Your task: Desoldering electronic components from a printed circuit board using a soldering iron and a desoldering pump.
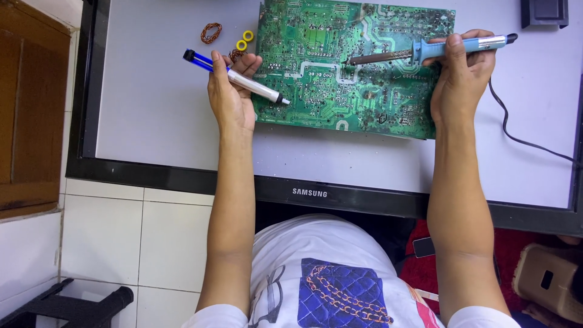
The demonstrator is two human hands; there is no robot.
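A green circuit board (352, 61) is lying solder side up on the pale back panel of a flat screen (158, 109), which is serving as the desk and is framed by a black bezel along its near and left edges. No container is showing; the loose parts are simply lying on the panel, just left of the board's far corner: two small yellow rings (245, 40) and a coil of copper wire (211, 32), with a second copper coil partly hidden behind the left hand.

The board's near edge is sitting well back from the bezel, leaving a broad bare strip of panel near the person. More open panel is stretching to the left of the left hand and to the right of the right hand, where a black cord (516, 136) is trailing away.

The left hand (231, 94) is resting at the board's left edge, fingers wrapped around a blue and white desoldering pump (237, 78), its tip pointing right over the board. The right hand (461, 76) is hovering over the board's right end, fingers closed on the blue handle of a soldering iron (425, 50), the dark tip reaching left to the middle of the board. Both forearms are extending straight out from the body.
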